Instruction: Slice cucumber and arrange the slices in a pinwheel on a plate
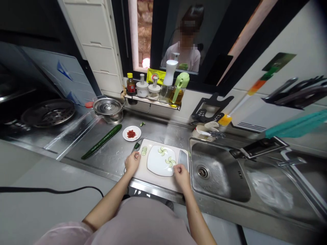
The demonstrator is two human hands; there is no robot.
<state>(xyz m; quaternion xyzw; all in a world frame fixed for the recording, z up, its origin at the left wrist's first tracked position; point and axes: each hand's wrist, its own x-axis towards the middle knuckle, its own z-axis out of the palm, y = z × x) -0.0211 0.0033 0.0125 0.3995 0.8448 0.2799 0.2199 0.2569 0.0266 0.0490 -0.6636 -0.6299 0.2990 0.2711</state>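
A white square plate [156, 167] lies on the pale cutting board [143, 170], with cucumber slices [170, 162] fanned in two flower shapes on it. My right hand [182, 177] is closed in a pinch at the plate's right edge, by the nearer flower; whatever its fingertips hold is hidden. At the board's left edge my left hand [133, 162] is closed too, its fingertips together, and I cannot make out anything in them. Just beyond it sit a short row of cucumber slices [144, 150] and a dark green cucumber end [137, 145]. A knife [183, 157] rests along the board's right side.
A long cucumber [102, 141] and a small plate [125, 135] of red pieces [131, 133] are left of the board. Behind stand a lidded pot [109, 110] and a condiment rack [153, 99]. The sink [219, 173] opens on the right; a stove burner [48, 112] is far left.
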